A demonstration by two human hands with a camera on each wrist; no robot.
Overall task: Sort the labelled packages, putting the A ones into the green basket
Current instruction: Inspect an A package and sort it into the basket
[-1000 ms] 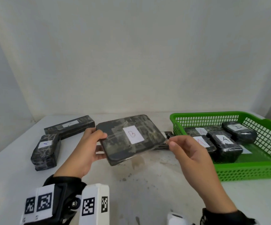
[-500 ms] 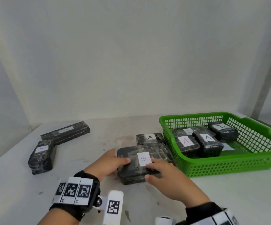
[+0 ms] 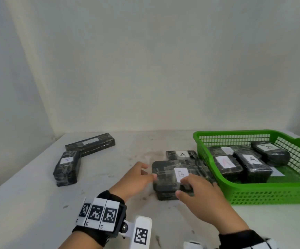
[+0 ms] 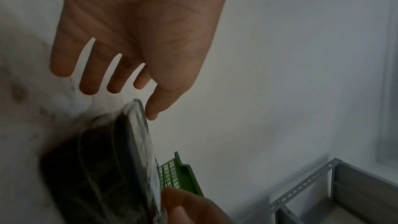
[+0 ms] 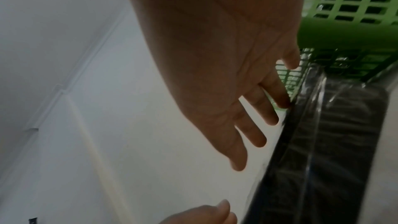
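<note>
A flat dark package labelled B (image 3: 172, 177) lies on the white table (image 3: 109, 203), against the left wall of the green basket (image 3: 271, 193). My left hand (image 3: 138, 177) hovers at its left edge, fingers straight and thumb tip close to the wrap (image 4: 112, 168). Over the near right corner my right hand (image 3: 199, 194) is spread flat, fingertips (image 5: 282, 101) brushing the package's edge (image 5: 323, 142). Neither hand grips it. Behind B sits a package marked A (image 3: 182, 155). The basket holds two A packages (image 3: 226, 164) (image 3: 252, 164) and a third wrapped one (image 3: 269, 150).
At the far left of the table lie another A package (image 3: 67, 167) and a long package (image 3: 90, 143) whose label I cannot read. A white wall runs behind the table. A grey metal shelf frame (image 4: 323, 185) shows in the left wrist view.
The B package, held up in both hands a second ago, now lies on the table beside the basket. Both hands have loosened off it.
</note>
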